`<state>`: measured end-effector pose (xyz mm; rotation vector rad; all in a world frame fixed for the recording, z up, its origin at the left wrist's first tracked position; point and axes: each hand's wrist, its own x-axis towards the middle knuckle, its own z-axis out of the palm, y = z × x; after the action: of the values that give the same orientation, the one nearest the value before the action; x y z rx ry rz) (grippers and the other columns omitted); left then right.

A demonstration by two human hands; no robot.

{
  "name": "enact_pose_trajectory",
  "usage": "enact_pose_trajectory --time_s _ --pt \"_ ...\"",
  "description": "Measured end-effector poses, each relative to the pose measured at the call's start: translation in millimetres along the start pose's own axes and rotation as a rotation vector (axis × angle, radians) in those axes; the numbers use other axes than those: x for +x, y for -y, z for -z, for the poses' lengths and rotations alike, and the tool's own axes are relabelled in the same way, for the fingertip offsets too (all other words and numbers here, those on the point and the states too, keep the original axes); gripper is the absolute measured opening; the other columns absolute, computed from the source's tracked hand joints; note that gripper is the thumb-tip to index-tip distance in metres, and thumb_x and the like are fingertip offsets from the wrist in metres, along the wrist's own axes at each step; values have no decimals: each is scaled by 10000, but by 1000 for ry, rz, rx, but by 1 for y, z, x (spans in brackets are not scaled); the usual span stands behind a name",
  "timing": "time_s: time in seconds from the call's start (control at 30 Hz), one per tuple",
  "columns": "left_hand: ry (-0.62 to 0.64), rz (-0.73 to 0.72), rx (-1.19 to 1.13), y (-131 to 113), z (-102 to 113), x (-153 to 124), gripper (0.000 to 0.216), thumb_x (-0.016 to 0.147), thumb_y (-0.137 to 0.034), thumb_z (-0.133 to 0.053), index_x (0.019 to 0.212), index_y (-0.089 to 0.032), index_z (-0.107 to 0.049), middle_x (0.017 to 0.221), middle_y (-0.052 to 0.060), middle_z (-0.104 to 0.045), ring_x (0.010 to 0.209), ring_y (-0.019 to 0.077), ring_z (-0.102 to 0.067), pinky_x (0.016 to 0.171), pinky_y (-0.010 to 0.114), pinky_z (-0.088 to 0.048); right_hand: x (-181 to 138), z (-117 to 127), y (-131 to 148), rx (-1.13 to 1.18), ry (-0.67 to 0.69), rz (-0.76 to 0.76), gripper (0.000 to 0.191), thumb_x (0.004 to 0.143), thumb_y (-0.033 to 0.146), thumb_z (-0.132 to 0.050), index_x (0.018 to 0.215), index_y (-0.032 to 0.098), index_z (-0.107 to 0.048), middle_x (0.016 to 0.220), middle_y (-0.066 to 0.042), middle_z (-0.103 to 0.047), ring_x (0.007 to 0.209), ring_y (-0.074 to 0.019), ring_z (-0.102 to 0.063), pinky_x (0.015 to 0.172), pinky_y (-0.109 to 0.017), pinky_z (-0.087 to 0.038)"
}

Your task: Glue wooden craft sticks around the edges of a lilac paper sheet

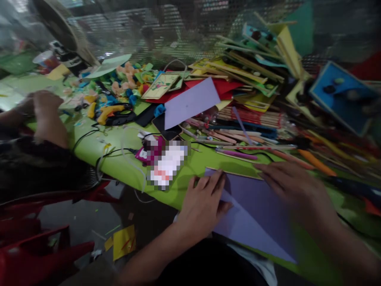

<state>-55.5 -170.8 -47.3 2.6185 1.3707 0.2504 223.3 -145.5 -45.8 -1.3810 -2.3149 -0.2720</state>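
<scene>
Far left on my feed, a co-worker's forearm (pixel 50 115) rests on the green table (pixel 81 145). Next, a yellow-handled tool (pixel 110 113), parked back from the edge, probably to free the front strip. Magenta plug block (pixel 149 153) sits near the edge, cord attached. Loose lavender sheet (pixel 192 103) lies atop the clutter, likely within easy reach. My left hand (pixel 202 198) is spread wide, pressing the purple sheet (pixel 253 210) at its left side, presumably so it won't slide. That sheet is at the table's front edge, right in front of me; thin stick (pixel 244 174) along its far edge, maybe as a border. My right hand (pixel 291 186): fingers close together by the stick's right end; grip hidden, can't tell. Far right, blue card (pixel 342 97) leans on the heap.
</scene>
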Motion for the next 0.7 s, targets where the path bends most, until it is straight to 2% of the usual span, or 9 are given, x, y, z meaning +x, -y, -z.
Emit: enact_pose_trajectory --time_s 0.07,0.17,0.23,0.33,0.47,0.7 --pt "-8 11 18 0 -1 0 615 1067 -509 -515 1574 -163 -473 1653 113 -475 1280 326 -567 1084 540 -462 1 17 -5 -21 -106 -124 274 1027 270 -570 1192 231 -785 1013 -87 -796 940 -249 -745 829 -365 -566" --pt "-9 9 53 0 0 1 600 1062 -463 -542 1590 -189 -458 1648 118 -479 1266 322 -582 1072 535 -463 -4 36 -15 -65 -232 -256 209 996 280 -648 1141 223 -788 958 -57 -795 883 -221 -741 819 -345 -567" --pt "-6 8 70 0 1 2 587 1057 -436 -552 1587 -199 -465 1644 118 -485 1257 326 -588 1058 536 -467 -10 42 -19 -83 -258 -304 187 987 270 -667 1122 226 -790 940 -44 -796 869 -208 -742 799 -329 -565" --pt "-11 9 78 -1 2 2 562 1049 -395 -560 1577 -216 -487 1638 107 -496 1247 329 -590 1048 539 -467 -15 43 -21 -42 -221 -313 172 993 275 -661 1096 230 -791 976 -42 -808 872 -193 -754 793 -311 -570" --pt "-27 8 94 0 2 2 571 1036 -379 -575 1574 -204 -494 1626 110 -513 1218 337 -600 1037 545 -467 -15 40 -17 21 -146 -276 175 1011 275 -624 1062 223 -783 1048 -51 -824 971 -210 -778 872 -330 -582" --pt "-22 -3 70 -1 3 1 584 1048 -407 -558 1574 -165 -483 1644 111 -490 1249 342 -582 1045 559 -452 -16 27 -11 62 -19 -97 245 1027 227 -549 1096 195 -782 1040 -68 -826 936 -220 -783 825 -344 -599"
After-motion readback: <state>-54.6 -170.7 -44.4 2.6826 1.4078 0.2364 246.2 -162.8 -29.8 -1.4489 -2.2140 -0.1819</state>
